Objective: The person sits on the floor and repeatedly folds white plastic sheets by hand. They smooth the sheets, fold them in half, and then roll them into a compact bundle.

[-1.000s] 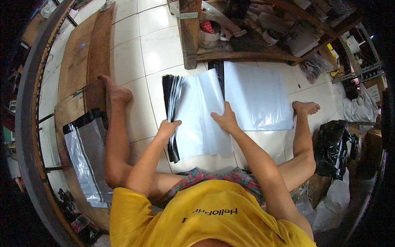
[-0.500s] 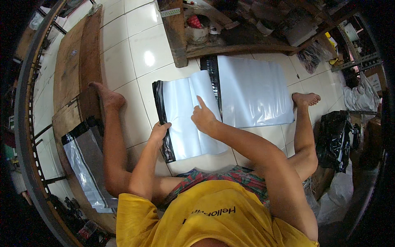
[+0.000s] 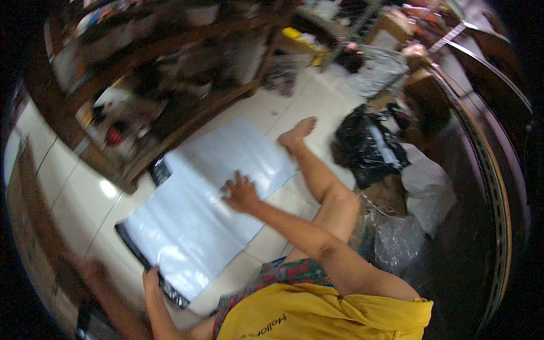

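Observation:
A white plastic mailing bag (image 3: 175,232) with a black edge lies flat on the tiles in front of me. My left hand (image 3: 152,282) pinches its black edge at the near left side. Farther right a second white plastic mailing bag (image 3: 226,144) lies partly under the first, its black strip (image 3: 161,169) showing at the far left end. My right hand (image 3: 242,194) is over the right part of the bags with fingers spread and nothing held; blur hides whether it touches the plastic.
A wooden shelf (image 3: 187,122) full of clutter stands just beyond the bags. My right leg (image 3: 317,175) borders them on the right. Past it sit a black plastic bag (image 3: 368,147), clear plastic wrap (image 3: 399,241) and a metal rack rail (image 3: 481,124). A wooden board (image 3: 34,192) lies at left.
The view has swung to the right. The first bag's folded-over side now lies spread flat across the second bag. My right hand has shifted right, its pointing finger now joined by spread fingers.

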Tool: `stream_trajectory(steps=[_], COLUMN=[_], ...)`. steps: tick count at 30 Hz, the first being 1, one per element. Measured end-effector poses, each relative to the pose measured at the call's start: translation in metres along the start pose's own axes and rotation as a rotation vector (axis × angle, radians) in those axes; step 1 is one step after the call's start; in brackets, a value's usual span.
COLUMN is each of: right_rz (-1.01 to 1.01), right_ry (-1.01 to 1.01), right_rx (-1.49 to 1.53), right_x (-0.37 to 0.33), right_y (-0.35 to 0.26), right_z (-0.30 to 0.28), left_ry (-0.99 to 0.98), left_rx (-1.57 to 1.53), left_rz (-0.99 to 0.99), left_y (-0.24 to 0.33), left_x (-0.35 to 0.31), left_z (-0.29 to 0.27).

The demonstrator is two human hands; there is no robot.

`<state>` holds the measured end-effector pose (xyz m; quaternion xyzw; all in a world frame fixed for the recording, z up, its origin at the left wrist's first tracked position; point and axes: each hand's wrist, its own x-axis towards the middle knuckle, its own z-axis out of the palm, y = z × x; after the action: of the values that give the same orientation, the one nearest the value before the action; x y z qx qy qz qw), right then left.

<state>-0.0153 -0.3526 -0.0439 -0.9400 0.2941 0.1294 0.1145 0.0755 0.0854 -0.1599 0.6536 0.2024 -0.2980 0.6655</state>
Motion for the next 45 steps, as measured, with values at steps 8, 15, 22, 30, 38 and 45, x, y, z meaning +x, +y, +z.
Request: stream_trajectory(steps=[8,15,22,30,38,45], right_rz=[-0.751,-0.672,-0.645,-0.483,-0.474,-0.299], right_ry=[0.055,-0.093,-0.063,-0.139,-0.132,0.281], right_rx=[-0.022,-0.164,-0.209,-0.180,-0.077,-0.031], right_x=[-0.068,-0.050,-0.065,-0.064,-0.034,0.029], right_y=[-0.123,-0.141,-0.132,-0.147,-0.134,0.020], right_z=[0.043,0.083,0.060,0.038,0.044,0.024], left_ry=[-0.030,0.061,0.057,0.028,0.039,0.073], left_rx=[0.081,0.224,0.121,0.099,0.087,0.087], left_rz=[-0.116,-0.192,-0.111,-0.088,-0.094,-0.095], left_y=[0.016,0.040,0.044,0.025,0.028,0.051], left_x=[-0.004,-0.037,-0.041,-0.026,-0.028,-0.051], left_z=[0.001,0.018,0.029,0.015,0.018,0.036])
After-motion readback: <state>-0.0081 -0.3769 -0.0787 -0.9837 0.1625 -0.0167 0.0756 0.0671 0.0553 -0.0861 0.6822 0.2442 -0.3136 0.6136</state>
